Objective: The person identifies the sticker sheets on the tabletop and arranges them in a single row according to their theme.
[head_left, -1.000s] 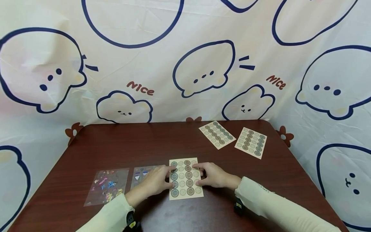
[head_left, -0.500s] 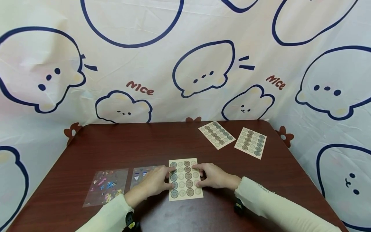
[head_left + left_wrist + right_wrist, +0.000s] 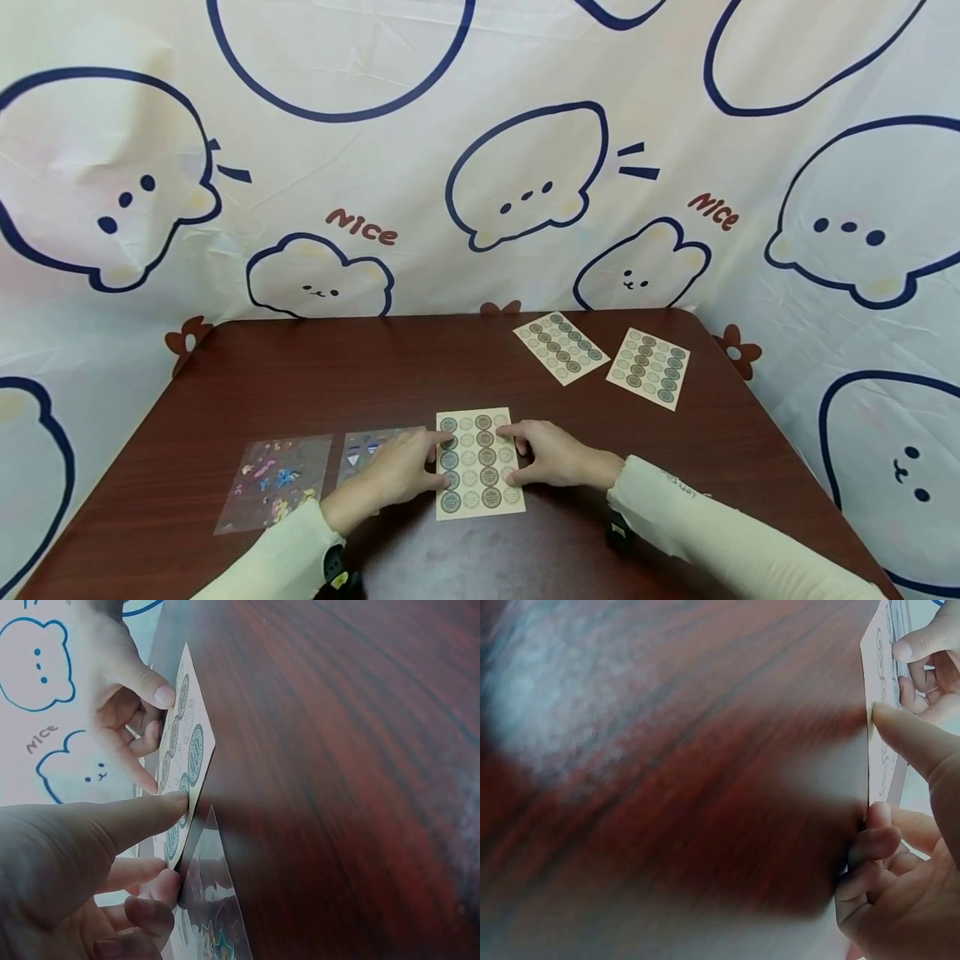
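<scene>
A cream sheet of round stickers lies in front of me on the table, printed with columns of grey-green, brown and pale circles. My left hand holds its left edge, thumb and forefinger on the printed face. On the opposite edge, my right hand grips in the same way, its other fingers curled at the side. In the left wrist view the left thumb rests on the sticker sheet. The right wrist view shows the right thumb at the sheet's edge. The undersides of both grips are partly hidden.
Two similar sticker sheets, one tilted and one beside it, lie at the back right. A clear sheet with colourful pony-like figures is at left; another clear sheet is partly under my left hand. A printed cloth surrounds the table.
Both hands keep their places on the sticker sheet. Apart from a very slight shift of the whole view, nothing has visibly moved.
</scene>
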`<state>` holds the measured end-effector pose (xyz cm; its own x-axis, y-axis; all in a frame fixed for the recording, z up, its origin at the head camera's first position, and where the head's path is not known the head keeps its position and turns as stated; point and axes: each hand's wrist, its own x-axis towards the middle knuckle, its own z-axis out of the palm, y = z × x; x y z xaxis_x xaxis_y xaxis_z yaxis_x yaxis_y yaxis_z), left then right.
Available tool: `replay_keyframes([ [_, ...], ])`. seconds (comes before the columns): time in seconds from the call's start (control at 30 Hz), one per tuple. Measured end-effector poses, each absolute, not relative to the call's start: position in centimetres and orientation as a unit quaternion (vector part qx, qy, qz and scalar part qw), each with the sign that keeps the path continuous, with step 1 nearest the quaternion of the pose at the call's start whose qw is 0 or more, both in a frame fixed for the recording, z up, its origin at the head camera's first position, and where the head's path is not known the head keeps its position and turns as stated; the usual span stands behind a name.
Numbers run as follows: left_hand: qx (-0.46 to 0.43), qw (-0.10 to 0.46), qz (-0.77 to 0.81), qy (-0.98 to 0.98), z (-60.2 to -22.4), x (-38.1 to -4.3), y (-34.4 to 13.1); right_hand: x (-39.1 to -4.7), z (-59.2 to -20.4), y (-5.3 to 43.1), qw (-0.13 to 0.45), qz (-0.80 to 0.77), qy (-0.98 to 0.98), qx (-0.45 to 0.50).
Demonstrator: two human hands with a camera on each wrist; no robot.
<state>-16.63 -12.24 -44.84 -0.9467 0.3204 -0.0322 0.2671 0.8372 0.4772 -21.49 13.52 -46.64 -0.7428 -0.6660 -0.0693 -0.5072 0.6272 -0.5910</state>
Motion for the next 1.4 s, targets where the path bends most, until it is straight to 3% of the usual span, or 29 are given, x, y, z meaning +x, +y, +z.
replay_keyframes([
  [1.4,0.168,0.069,0.259,0.949,-44.91,-16.63,-12.45,-21.53,-46.85,14.03,0.163,-0.316,0.872,-0.337],
])
